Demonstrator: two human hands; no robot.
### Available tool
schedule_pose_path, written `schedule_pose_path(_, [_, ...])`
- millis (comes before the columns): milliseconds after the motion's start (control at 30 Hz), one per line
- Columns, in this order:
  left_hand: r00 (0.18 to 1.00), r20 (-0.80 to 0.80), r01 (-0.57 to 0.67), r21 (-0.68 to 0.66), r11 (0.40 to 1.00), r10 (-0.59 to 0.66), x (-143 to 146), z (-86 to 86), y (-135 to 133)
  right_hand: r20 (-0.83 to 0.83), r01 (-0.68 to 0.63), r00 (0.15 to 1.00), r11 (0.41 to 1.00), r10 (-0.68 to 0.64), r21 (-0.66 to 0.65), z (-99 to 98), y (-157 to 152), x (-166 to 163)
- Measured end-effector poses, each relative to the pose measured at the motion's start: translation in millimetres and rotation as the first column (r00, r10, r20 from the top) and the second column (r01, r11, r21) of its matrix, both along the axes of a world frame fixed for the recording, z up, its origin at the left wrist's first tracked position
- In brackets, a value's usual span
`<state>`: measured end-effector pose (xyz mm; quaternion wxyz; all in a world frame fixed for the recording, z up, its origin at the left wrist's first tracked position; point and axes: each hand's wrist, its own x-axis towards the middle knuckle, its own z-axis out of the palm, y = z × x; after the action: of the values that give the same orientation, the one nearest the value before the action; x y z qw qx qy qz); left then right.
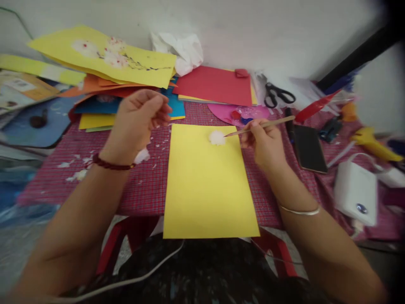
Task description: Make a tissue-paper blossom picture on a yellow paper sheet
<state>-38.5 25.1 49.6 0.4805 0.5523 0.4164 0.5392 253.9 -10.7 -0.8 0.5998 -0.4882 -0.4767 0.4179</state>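
My right hand (265, 145) grips a thin wooden paintbrush (275, 123), its fine tip at the edge of a white, fluffy-looking round patch (217, 137). That patch lies near the top of a yellow sheet of paper (209, 185), which reaches past the table's front edge. Left of the sheet, my left hand (144, 112) is raised with thumb and fingers curled together; whether anything is between them is hidden. Just beyond the brush is a pink palette (221, 112) with red and blue dabs, partly under clear plastic.
Yellow paper with painted blossoms (126, 59) tops a coloured stack at the back left. Red paper (215, 84), black scissors (278, 95) and crumpled tissue (186, 50) lie behind. A dark phone (309, 147) and white power bank (356, 190) are on the right. Paper scraps (79, 174) litter the left.
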Motion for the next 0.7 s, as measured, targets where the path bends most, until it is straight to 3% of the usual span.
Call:
schedule_pose_path(100, [0.974,-0.199,-0.110,0.008,0.994,0.110,-46.7,17.7,-25.8,-0.104,0.029,0.994,0.997,-0.037,-0.075,-2.9,2.7,-3.2])
schedule_pose_path(167, [0.913,-0.381,-0.162,-0.012,0.987,0.146,-69.0,16.1,-47.0,-0.116,0.024,0.993,0.994,-0.037,-0.109,-2.3,1.7,-5.8])
schedule_pose_path(300, [0.670,-0.716,-0.184,0.097,0.978,0.197,-87.0,-10.2,-80.7,-0.080,-0.005,0.997,0.992,-0.005,-0.123,-2.0,-1.6,-9.5])
schedule_pose_path(367, [0.556,-0.792,-0.146,0.203,0.968,0.250,-86.0,-25.3,-88.4,-0.076,-0.010,0.997,0.993,0.001,-0.121,-3.5,-1.9,-9.6])
schedule_pose_path(433, [0.499,-0.812,-0.117,0.283,0.952,0.303,-83.2,-37.4,-90.0,-0.075,-0.005,0.997,0.993,-0.004,-0.117,-5.2,-1.2,-8.5])
schedule_pose_path(533, [0.514,-0.785,-0.162,0.307,0.938,0.346,-81.7,-48.4,-86.0,-0.081,-0.001,0.997,0.996,-0.006,-0.088,-6.4,0.1,-6.1])
schedule_pose_path(700, [0.688,-0.647,-0.321,0.135,0.937,0.329,-87.8,-55.2,-80.0,-0.100,-0.022,0.995,0.998,0.016,-0.052,-5.2,-0.3,-5.7])
